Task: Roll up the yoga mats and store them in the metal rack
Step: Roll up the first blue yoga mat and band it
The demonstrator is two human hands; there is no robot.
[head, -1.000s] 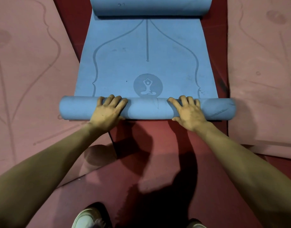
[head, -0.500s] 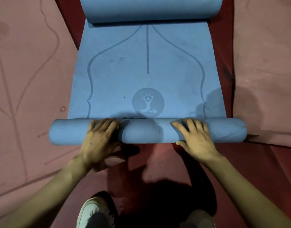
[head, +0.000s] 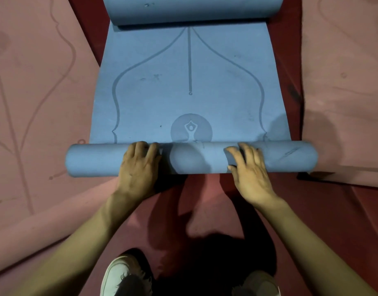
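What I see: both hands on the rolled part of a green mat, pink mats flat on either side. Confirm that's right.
Wrong colour: the mat is blue, not green. The head view shows the left hand and right hand on its rolled part, with pink mats flat on either side.

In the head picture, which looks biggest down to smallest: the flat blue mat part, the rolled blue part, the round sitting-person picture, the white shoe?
1. Flat stretch of blue foam yoga mat
2. Rolled blue tube of that mat
3. White shoe and round seated-figure emblem: alike; shoe is nearer and cut off.
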